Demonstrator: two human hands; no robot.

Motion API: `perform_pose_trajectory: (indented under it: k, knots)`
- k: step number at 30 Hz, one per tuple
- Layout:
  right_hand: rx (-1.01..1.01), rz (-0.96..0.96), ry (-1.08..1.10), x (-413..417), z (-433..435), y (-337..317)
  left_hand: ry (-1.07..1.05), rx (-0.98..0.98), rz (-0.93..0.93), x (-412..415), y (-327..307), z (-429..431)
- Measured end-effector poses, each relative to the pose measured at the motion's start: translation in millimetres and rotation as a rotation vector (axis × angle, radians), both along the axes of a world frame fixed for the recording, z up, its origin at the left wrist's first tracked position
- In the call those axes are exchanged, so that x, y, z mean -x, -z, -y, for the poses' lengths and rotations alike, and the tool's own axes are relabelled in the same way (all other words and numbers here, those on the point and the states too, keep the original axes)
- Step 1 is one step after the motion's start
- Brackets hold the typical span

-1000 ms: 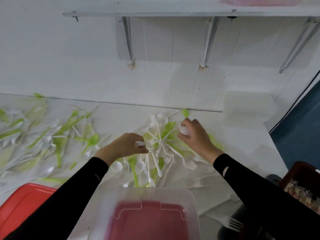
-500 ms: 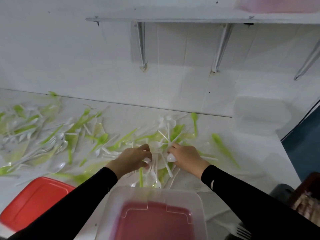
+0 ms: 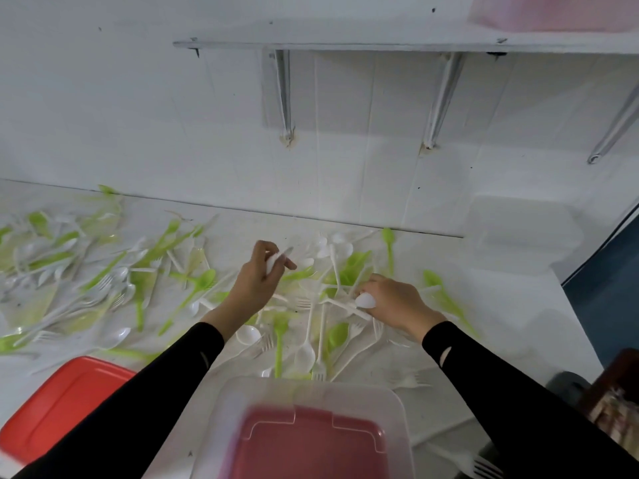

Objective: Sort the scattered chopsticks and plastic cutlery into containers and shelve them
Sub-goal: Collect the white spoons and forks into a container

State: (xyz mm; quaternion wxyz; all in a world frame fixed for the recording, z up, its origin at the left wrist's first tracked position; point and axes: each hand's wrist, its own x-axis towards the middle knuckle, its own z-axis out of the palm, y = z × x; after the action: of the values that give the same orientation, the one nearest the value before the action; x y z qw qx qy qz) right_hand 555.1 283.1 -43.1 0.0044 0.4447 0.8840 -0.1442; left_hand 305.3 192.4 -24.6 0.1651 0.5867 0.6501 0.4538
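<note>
White and green plastic cutlery [image 3: 321,299] lies scattered across the white counter [image 3: 511,326]. My left hand [image 3: 257,281] is raised a little over the pile and pinches a white spoon [image 3: 276,261] between thumb and fingers. My right hand [image 3: 394,299] sits low on the pile, fingers curled round another white spoon [image 3: 366,300] whose bowl sticks out to the left. A clear plastic container [image 3: 311,402] with a red lid under it stands right in front of me.
A red lid [image 3: 58,406] lies at the lower left. More green and white cutlery [image 3: 86,271] covers the left of the counter. A wall shelf [image 3: 380,46] on metal brackets hangs above, with a pink-tinted box [image 3: 539,12] on it. A clear container [image 3: 525,229] stands at right.
My left hand has lifted up and away from the pile with a white spoon. My right hand has shifted right and stays low in the cutlery. The camera view has tilted slightly.
</note>
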Motion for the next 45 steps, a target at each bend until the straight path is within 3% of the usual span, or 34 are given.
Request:
perform_pose_trajectory:
  k: [4,8,11,16,19,23,26,31,35,39,45]
  knots:
    - [-0.056,0.036,0.12,-11,-10,-5,-0.041,-0.026,0.111,0,-12,-3]
    - [-0.127,-0.087,0.281,-24,-16,-8,-0.047,-0.05,0.205,-2,-22,-8]
    - [-0.182,-0.177,0.31,-24,-14,-11,-0.058,0.065,-0.022,-7,-24,-12]
    - [-0.236,-0.057,0.115,-5,-1,-10,0.258,0.682,-0.409,-12,-5,-5]
    - [-0.186,-0.039,-0.053,5,11,-2,0.374,0.902,-0.63,-20,-1,9]
    - [-0.228,0.002,-0.255,16,12,11,0.317,0.818,-0.802,-34,9,22]
    - [-0.278,0.069,-0.222,21,4,13,0.249,0.791,-0.772,-37,11,20]
    - [-0.18,0.142,-0.111,23,-1,16,0.145,0.762,-0.766,-25,4,11]
    - [-0.261,0.171,-0.022,18,-10,22,0.062,0.534,-0.543,-12,-13,-2]
    - [-0.127,0.054,0.074,5,-23,21,-0.032,0.204,-0.281,-13,-38,-20]
    - [-0.013,-0.161,0.301,-15,-37,-5,-0.153,-0.007,0.397,-31,-59,-45]
